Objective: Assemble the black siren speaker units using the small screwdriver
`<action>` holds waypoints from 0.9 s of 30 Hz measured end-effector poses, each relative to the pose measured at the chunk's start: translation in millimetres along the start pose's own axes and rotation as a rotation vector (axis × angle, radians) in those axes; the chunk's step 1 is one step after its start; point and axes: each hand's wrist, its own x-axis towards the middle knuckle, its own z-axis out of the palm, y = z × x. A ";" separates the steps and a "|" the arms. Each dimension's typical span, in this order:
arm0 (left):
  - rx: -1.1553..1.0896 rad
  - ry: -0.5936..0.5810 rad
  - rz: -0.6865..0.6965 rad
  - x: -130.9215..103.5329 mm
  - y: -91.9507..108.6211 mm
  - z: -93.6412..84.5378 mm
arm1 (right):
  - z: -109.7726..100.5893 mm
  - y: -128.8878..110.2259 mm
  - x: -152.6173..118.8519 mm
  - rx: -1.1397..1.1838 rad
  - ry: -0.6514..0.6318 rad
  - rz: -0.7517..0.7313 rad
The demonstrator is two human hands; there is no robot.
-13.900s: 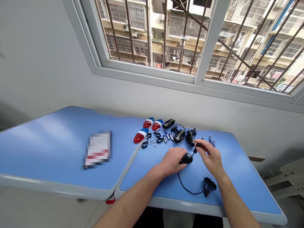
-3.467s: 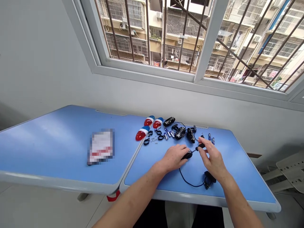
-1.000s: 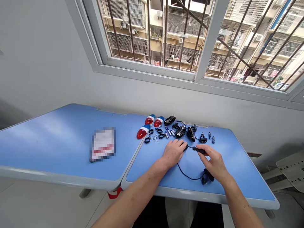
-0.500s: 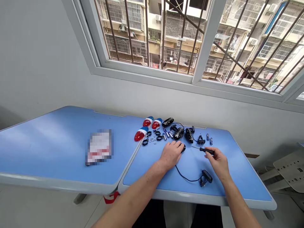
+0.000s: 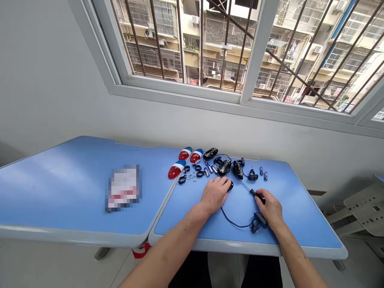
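My left hand [image 5: 215,195] is wrapped over a black oval device [image 5: 230,185] on the blue table; most of the device is hidden beneath the fingers. A black cable [image 5: 232,223] runs from under that hand to a small black part with a clamp [image 5: 258,222]. In my right hand [image 5: 269,205] is a screwdriver [image 5: 253,193] with a black handle, its metal shaft pointing up and left toward the black devices. That hand is just above the clamp part.
Red, white and blue shells [image 5: 177,169], black rings [image 5: 200,174], small screws [image 5: 191,176] and blue batteries [image 5: 265,176] lie toward the back. Several black devices [image 5: 224,167] with cables sit beside them. A blurred packet [image 5: 123,188] lies on the left table [image 5: 75,180].
My right hand has moved slightly left and down, and the screwdriver now slants more steeply. My left hand stays on the black device.
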 end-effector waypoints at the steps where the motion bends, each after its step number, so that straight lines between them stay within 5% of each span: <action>1: -0.002 0.002 0.000 -0.1 0.1 -0.6 | 0.1 -0.4 0.3 -0.008 0.000 -0.010; 13: -0.013 0.029 0.022 -0.4 -0.3 1.9 | -7.0 2.9 6.0 -0.005 -0.035 -0.060; 18: 0.005 0.147 0.094 0.3 1.4 7.7 | -2.5 -6.9 12.8 0.326 0.089 -0.072; 27: 0.053 0.313 0.197 -4.1 5.7 10.6 | 16.1 -60.2 32.3 1.060 -0.299 0.418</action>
